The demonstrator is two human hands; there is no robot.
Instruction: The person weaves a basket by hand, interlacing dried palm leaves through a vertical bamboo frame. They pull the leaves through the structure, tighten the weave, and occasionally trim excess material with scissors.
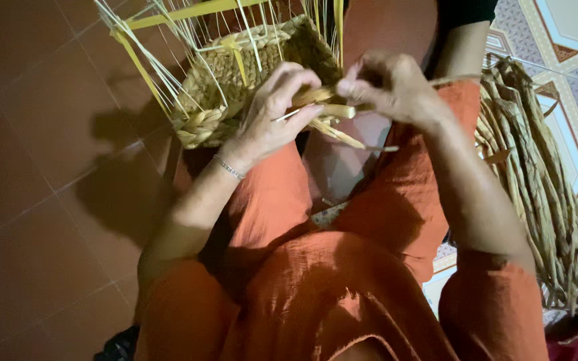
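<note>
Half-woven basket [235, 80] rests on our knees, tipped toward the red tile floor [28, 167], its near rim just ahead of both hands. Flat straw strand [326, 110] runs crosswise, left to right, off that rim. Left hand [272, 113] pinches it nearest the basket; right hand [389, 83] grips its far end.

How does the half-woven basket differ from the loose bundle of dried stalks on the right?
The half-woven tan straw basket is plaited tight, with thin upright strands tied by yellow strips; the loose bundle of dried brownish stalks lies unwoven on the patterned floor tiles. The basket sits by the knees, and both the left hand and right hand work strips at its edge; the bundle is untouched. Both look like dried plant fibre.
</note>
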